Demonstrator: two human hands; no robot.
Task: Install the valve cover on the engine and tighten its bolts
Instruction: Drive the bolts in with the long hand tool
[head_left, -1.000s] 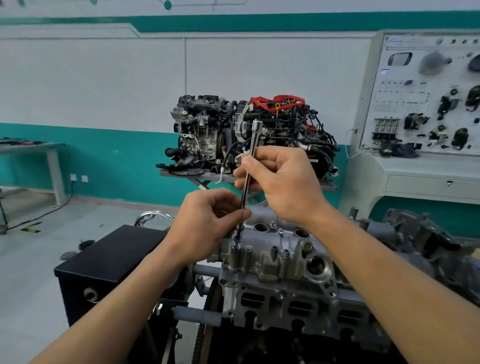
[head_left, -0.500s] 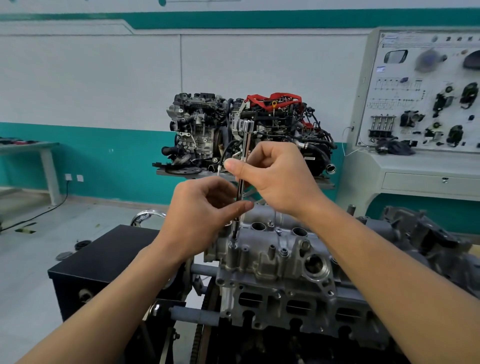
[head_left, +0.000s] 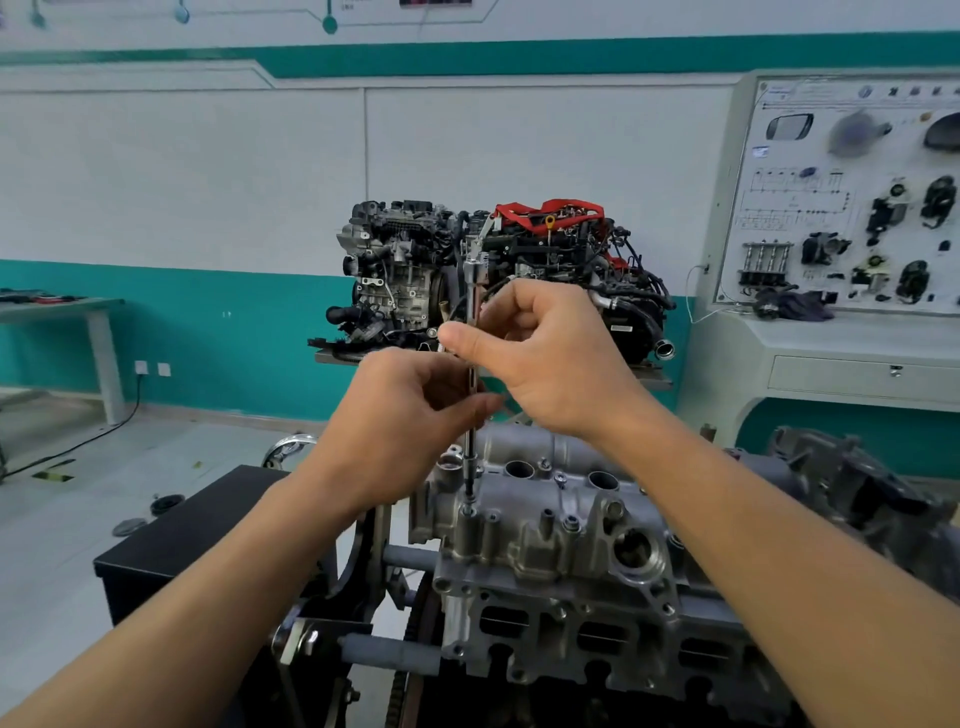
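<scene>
My left hand pinches the driver shaft low down between thumb and fingertips. My right hand pinches the same shaft higher up, thumb pointing left. The hands sit close together, one just above the other. The shaft stands nearly upright, its tip seated on a bolt at the near left corner of the valve cover, which lies on top of the engine before me. A black cabinet stands to the left. Far behind, display engines rest on a table, with a training board to their right.
</scene>
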